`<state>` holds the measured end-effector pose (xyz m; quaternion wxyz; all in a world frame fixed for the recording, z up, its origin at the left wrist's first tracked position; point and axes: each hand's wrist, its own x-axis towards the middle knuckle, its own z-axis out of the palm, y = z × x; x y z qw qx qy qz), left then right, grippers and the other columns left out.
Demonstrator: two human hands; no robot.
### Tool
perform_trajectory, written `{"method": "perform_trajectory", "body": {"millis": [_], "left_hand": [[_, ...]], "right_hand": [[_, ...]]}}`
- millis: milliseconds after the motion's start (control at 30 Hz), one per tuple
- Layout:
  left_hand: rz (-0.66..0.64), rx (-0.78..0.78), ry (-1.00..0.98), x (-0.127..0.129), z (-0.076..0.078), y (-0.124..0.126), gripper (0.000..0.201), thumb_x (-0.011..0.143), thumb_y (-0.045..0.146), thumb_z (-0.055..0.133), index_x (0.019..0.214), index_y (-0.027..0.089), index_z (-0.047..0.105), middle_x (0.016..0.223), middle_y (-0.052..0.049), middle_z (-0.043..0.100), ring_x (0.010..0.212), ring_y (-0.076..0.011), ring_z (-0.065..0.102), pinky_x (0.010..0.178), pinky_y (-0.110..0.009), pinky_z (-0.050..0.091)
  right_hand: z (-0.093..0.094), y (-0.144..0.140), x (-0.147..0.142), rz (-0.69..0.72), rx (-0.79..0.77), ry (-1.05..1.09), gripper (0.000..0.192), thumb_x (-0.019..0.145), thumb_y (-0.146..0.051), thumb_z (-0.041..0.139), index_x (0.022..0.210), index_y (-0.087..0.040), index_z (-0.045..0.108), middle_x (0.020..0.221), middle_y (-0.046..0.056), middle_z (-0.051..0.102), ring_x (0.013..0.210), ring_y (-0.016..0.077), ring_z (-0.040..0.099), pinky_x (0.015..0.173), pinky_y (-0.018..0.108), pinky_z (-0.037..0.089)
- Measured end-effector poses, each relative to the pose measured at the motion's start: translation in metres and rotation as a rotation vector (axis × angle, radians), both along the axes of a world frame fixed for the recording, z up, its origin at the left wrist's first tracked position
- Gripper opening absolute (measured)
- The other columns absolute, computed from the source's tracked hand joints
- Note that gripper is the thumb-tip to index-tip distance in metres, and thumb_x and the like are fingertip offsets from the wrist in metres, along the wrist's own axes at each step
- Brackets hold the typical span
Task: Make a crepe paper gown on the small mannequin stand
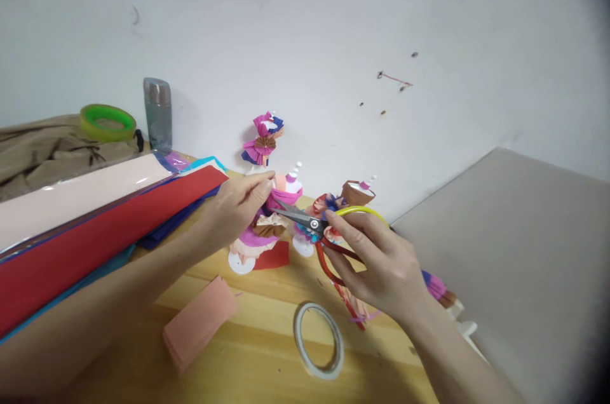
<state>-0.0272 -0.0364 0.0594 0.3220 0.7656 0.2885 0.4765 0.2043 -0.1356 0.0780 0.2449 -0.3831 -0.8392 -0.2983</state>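
My right hand (384, 255) grips a pair of scissors (313, 224) with one yellow and one red handle loop. Their blades point left, with the tips at a magenta paper strip (290, 196) wrapped around a small white dress-form figure (294, 176). The fingers of my left hand (241, 206) pinch together at the strip's left side, just by the blade tips. Below, the figure's skirt (261, 240) of brown, purple and pale pink paper reaches down to a white round base (241, 262). My hands and the scissors hide part of it.
Several decorated figures stand around, one in magenta (262, 143) at the back. A roll of white tape (319, 340), a salmon paper stack (200, 321) and a red paper piece (273, 256) lie on the wooden table (257, 353). Long red paper (114, 235) lies left, near a grey bottle (159, 115).
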Motion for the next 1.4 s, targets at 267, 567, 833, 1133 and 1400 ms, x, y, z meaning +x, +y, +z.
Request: {"method": "perform_trajectory", "body": {"millis": [267,567,833,1133,1400], "left_hand": [[-0.099,-0.138,-0.140,0.004,-0.012,0.008,0.034,0.094,0.040,0.040,0.083,0.017,0.063,0.079,-0.005,0.063,0.081,-0.0183,0.057,0.081,-0.030,0.045],[-0.102,-0.080,-0.045,0.002,-0.006,0.004,0.034,0.095,0.039,0.037,0.071,0.019,0.049,0.067,0.000,0.049,0.066,-0.0136,0.045,0.064,-0.027,0.037],[-0.100,-0.089,0.019,0.000,-0.007,0.000,0.034,0.096,0.037,0.033,0.067,0.020,0.038,0.063,0.002,0.039,0.061,-0.0117,0.036,0.059,-0.028,0.029],[-0.092,-0.088,0.040,0.002,-0.005,0.001,0.033,0.096,0.035,0.030,0.069,0.020,0.040,0.067,0.001,0.044,0.065,-0.0130,0.041,0.063,-0.029,0.033],[-0.064,-0.081,0.047,0.003,-0.010,0.003,0.034,0.096,0.037,0.032,0.078,0.017,0.054,0.076,-0.003,0.058,0.071,-0.0151,0.051,0.068,-0.030,0.040]], "right_hand": [[-0.001,0.000,-0.001,0.013,0.005,0.058,0.064,0.083,-0.013,0.062,0.144,-0.023,0.043,0.098,0.011,0.063,0.085,0.0226,0.065,0.063,0.031,0.056],[-0.001,-0.003,0.001,-0.008,-0.023,0.095,0.060,0.083,-0.013,0.063,0.141,-0.022,0.047,0.099,0.011,0.062,0.082,0.0203,0.064,0.062,0.030,0.056],[-0.002,-0.002,-0.004,0.003,0.015,0.122,0.062,0.082,-0.011,0.063,0.141,-0.023,0.047,0.096,0.010,0.061,0.083,0.0207,0.064,0.064,0.030,0.056],[-0.007,0.001,-0.003,0.010,0.035,0.108,0.057,0.083,-0.013,0.064,0.137,-0.019,0.050,0.096,0.011,0.061,0.083,0.0209,0.063,0.064,0.031,0.056],[-0.009,-0.001,-0.002,0.035,0.089,0.067,0.063,0.079,-0.009,0.067,0.140,-0.016,0.049,0.094,0.012,0.061,0.083,0.0221,0.061,0.065,0.033,0.055]]}}
